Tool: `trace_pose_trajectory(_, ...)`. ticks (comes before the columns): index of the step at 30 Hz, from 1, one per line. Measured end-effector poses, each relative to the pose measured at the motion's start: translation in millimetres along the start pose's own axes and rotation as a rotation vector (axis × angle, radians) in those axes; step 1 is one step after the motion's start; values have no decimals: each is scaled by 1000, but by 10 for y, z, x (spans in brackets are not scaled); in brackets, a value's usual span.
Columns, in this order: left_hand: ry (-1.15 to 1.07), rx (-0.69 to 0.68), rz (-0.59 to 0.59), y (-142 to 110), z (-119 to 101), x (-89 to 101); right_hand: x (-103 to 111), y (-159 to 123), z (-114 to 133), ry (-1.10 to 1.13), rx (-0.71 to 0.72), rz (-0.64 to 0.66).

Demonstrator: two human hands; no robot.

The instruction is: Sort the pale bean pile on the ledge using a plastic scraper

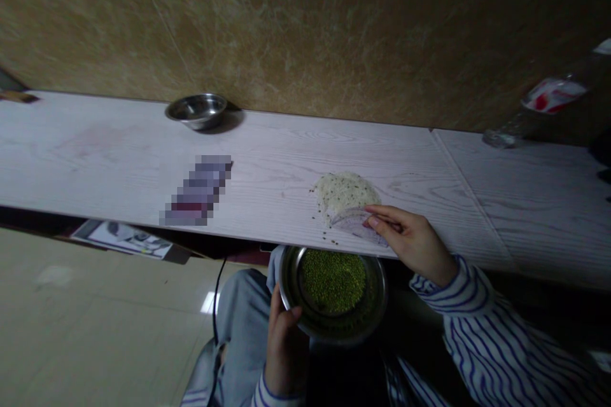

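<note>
My left hand [284, 350] grips the rim of a steel bowl [334, 324] low in view, below the table edge. The bowl is tilted and holds a heap of green mung beans [331, 280]. My right hand [410, 241] rests at the table edge and pinches a curved, pale lilac sheet of card or stiff plastic [356, 227]. The sheet's edge lies against a pile of pale grains with dark specks [346, 194]. A few dark grains [329, 238] lie scattered beside the pile, close to the sheet.
A small steel bowl [196, 110] stands at the back of the pale wood-grain table [105, 159], against a marbled wall. A pixelated flat rectangle [198, 191] lies on the table. A plastic bottle with a red-and-white label [554, 95] stands at the upper right.
</note>
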State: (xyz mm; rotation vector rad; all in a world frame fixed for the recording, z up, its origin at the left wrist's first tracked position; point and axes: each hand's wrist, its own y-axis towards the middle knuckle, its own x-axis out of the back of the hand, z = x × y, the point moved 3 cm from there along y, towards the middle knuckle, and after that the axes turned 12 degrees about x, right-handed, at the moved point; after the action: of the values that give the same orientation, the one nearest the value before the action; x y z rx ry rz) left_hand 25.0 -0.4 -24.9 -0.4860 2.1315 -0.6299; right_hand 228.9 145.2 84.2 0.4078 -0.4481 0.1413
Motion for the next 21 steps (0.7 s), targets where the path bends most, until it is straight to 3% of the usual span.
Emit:
trace_pose_trajectory(9, -7, -8, -12, 15, 5, 6, -115, 0, 34, -33, 24, 8)
trace_pose_trajectory(17, -11, -3, 1, -12, -26, -23, 11, 16, -56, -36, 1, -104)
trace_pose_trajectory(21, 9, 3, -1, -48, -48, -71, -71, 0, -9, -4, 8, -77)
